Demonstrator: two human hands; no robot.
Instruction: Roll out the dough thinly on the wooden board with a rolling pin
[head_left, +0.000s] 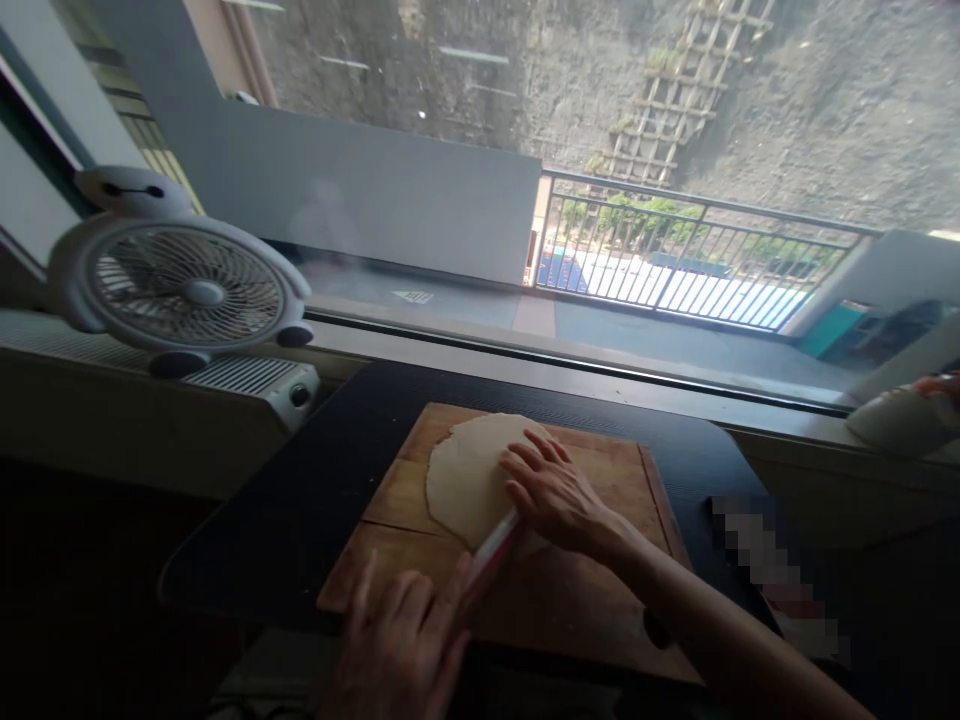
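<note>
Left hand [401,635], grip unclear, at a slim pin [491,550]; right hand [562,500], fingers outspread, over pale, flat, uneven-edged dough [463,475].

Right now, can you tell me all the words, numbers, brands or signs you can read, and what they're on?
None can be read.
Pale mark right of the fan: perhaps a sign, too blurred to read.
Pixelated item right of the wooden board: blocked out, so unreadable.
Dough: no writing visible.
</note>
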